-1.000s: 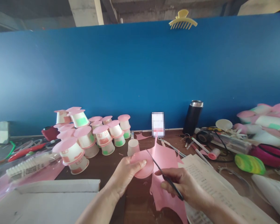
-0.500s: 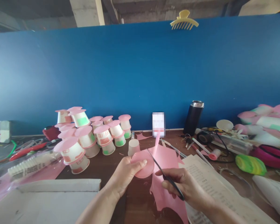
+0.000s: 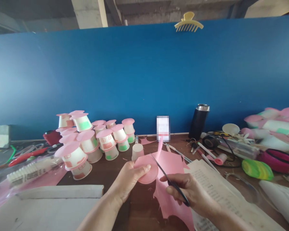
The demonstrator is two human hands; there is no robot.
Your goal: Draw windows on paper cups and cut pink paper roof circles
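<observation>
**Q:** What carries everything here?

**A:** A brown wooden tabletop (image 3: 110,173) that meets a blue partition at its far edge. Paper-cup houses (image 3: 86,144) with pink roofs are heaped toward the far left. A printed sheet (image 3: 219,189) lies at the near right.

**Q:** Where is the pink material?

**A:** A ragged pink paper sheet (image 3: 174,162) lies at the middle of the tabletop, running from mid-depth toward the near edge. It passes between the two hands and under the right one.

**Q:** What are the hands doing?

**A:** The left hand (image 3: 127,181) pinches a pink disc (image 3: 151,175), with the thumb on its upper face and the fingers beneath. The disc is held up just above the tabletop, at the sheet's left margin. The right hand (image 3: 191,192) is clenched around the handles of dark scissors (image 3: 162,171).

**Q:** How do the scissors lie relative to the disc?

**A:** Their long axis slants from the right hand, near and right, up toward the far left. The blades skirt the disc's right rim and the tips end just past its far side. The disc therefore sits immediately left of the blades, on the left hand's side. The blades look like one thin line, so I cannot tell whether they are parted.
</observation>
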